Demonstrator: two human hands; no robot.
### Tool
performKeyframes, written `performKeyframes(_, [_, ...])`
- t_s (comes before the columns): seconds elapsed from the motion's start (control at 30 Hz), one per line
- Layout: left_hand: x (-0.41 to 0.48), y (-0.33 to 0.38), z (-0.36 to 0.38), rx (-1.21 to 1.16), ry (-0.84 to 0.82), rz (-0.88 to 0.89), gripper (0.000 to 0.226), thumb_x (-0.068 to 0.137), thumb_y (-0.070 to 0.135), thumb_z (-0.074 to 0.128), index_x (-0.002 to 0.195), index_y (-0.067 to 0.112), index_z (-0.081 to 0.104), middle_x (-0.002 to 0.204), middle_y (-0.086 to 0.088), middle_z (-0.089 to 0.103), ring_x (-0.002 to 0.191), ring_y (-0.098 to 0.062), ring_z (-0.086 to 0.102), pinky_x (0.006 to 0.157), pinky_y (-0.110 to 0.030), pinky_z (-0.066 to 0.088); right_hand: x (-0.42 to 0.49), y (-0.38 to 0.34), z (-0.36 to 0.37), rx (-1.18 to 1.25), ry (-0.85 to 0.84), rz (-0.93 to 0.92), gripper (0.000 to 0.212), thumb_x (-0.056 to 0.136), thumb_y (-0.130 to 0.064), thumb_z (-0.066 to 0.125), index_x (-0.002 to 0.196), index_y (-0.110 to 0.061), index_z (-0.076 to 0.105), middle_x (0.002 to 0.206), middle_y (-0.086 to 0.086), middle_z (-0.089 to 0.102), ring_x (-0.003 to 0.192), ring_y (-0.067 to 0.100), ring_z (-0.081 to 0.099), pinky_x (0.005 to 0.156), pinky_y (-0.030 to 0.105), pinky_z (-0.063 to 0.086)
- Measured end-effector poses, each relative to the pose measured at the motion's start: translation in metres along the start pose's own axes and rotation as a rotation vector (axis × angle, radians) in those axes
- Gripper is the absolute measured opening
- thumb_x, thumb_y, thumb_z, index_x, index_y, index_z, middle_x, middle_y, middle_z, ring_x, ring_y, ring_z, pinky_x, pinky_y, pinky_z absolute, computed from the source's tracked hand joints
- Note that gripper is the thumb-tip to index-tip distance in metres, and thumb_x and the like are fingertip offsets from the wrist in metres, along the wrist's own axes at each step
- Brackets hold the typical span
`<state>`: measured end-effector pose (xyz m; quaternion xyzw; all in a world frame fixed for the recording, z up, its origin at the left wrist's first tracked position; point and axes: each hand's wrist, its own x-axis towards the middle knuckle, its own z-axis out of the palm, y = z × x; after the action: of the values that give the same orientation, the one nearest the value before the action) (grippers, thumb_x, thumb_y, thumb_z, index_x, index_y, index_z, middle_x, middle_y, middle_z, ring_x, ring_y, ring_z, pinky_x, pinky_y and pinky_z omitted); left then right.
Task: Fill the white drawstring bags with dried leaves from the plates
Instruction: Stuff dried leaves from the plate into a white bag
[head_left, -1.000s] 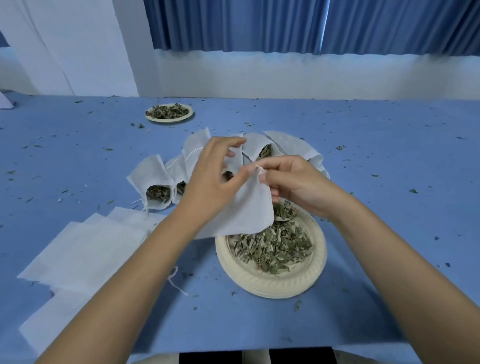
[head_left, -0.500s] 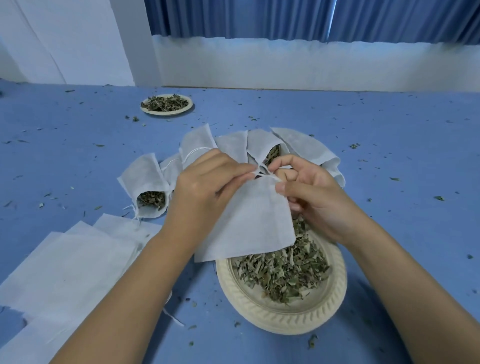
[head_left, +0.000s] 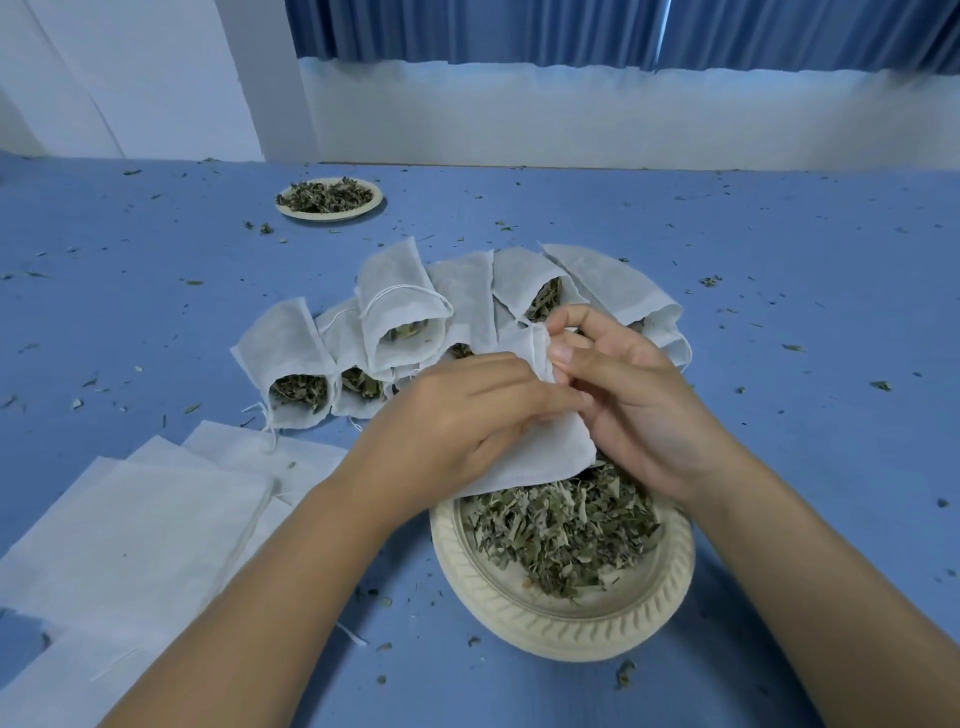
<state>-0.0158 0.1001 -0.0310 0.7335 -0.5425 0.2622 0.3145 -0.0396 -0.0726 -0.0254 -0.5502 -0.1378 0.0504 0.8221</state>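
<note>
Both my hands hold one white drawstring bag (head_left: 545, 452) above the far edge of a cream plate (head_left: 566, 623) heaped with dried leaves (head_left: 566, 530). My left hand (head_left: 462, 415) grips the bag's body from the left. My right hand (head_left: 623, 384) pinches the bag's mouth at its top corner. Several filled bags (head_left: 400, 322) lie fanned out behind my hands, leaves showing in their open mouths. A stack of flat empty bags (head_left: 135, 525) lies at the near left.
A second plate of dried leaves (head_left: 329, 199) sits far back on the blue table (head_left: 805, 291). Leaf crumbs are scattered over the cloth. A white wall and blue curtains close off the far side.
My hands have drawn closer together around the bag's mouth, bunching the bag. The camera has tipped nearer to the plate.
</note>
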Motion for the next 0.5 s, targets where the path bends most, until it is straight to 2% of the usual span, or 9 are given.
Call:
performKeyframes(0.13, [0.001, 0.001, 0.000, -0.044, 0.018, -0.021, 0.014, 0.091, 0.002, 0.061, 0.099, -0.001, 0.072, 0.081, -0.007, 0.070, 0.075, -0.016, 0.063, 0.070, -0.029, 0.052, 0.001, 0.001, -0.001, 0.017, 0.017, 0.005, 0.012, 0.086, -0.011, 0.056, 0.097, -0.014, 0.051, 0.067, 0.001, 0.051, 0.059, 0.011, 0.044, 0.059, 0.024, 0.037])
performKeyframes(0.27, [0.001, 0.004, 0.001, -0.110, 0.143, -0.103, 0.011, 0.086, -0.004, 0.067, 0.096, -0.004, 0.073, 0.084, -0.003, 0.071, 0.076, -0.006, 0.064, 0.072, -0.021, 0.054, 0.001, 0.001, -0.002, 0.025, 0.020, 0.011, 0.012, 0.086, -0.011, 0.056, 0.096, -0.013, 0.051, 0.065, -0.001, 0.053, 0.054, 0.008, 0.047, 0.053, 0.019, 0.039])
performKeyframes(0.4, [0.001, 0.008, 0.001, -0.147, 0.266, -0.219, 0.011, 0.087, -0.003, 0.066, 0.095, 0.003, 0.072, 0.081, 0.011, 0.063, 0.069, -0.002, 0.060, 0.070, -0.017, 0.051, 0.000, -0.002, -0.002, 0.046, 0.029, 0.012, 0.012, 0.089, -0.008, 0.057, 0.096, -0.012, 0.049, 0.063, -0.002, 0.051, 0.050, 0.007, 0.046, 0.050, 0.016, 0.040])
performKeyframes(0.5, [0.003, 0.010, 0.000, -0.175, 0.337, -0.309, 0.012, 0.091, 0.005, 0.057, 0.095, 0.012, 0.066, 0.072, 0.010, 0.060, 0.064, 0.000, 0.059, 0.066, -0.014, 0.047, -0.001, -0.004, -0.004, 0.047, 0.037, 0.019, 0.012, 0.089, -0.005, 0.056, 0.095, -0.012, 0.048, 0.062, -0.001, 0.050, 0.050, 0.008, 0.044, 0.050, 0.016, 0.039])
